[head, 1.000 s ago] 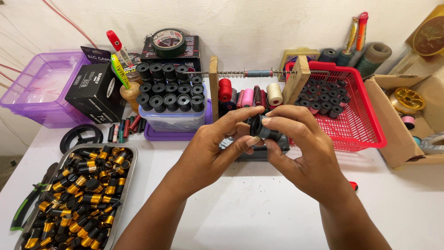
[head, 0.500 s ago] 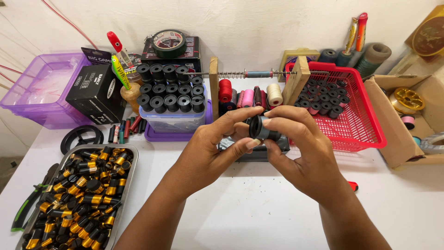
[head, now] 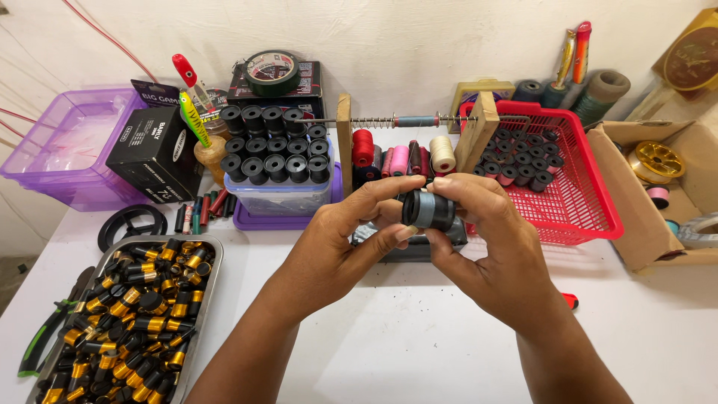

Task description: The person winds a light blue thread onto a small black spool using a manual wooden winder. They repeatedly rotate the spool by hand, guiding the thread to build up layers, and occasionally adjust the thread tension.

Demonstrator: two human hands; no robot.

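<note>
A small black spool wound with grey thread (head: 428, 210) is held between both hands above the white table (head: 419, 337). My left hand (head: 340, 243) pinches its left end with thumb and fingertips. My right hand (head: 490, 251) wraps around its right side, index finger over the top. Behind the hands stands a wooden spool rack (head: 345, 142) with a sprung metal rod and red, pink and cream thread spools. A dark flat object on the table is mostly hidden behind the hands.
A metal tray (head: 212, 280) of black-and-gold spools sits at the front left, pliers (head: 45, 329) beside it. Black spools are stacked on a clear tub (head: 280, 196). A red basket (head: 580, 198) holds more spools. A purple bin (head: 45, 161), a black box (head: 155, 150) and a cardboard box (head: 636, 209) stand around.
The spool has turned slightly in my fingers, so more of its grey thread band shows. My hands stay in about the same place.
</note>
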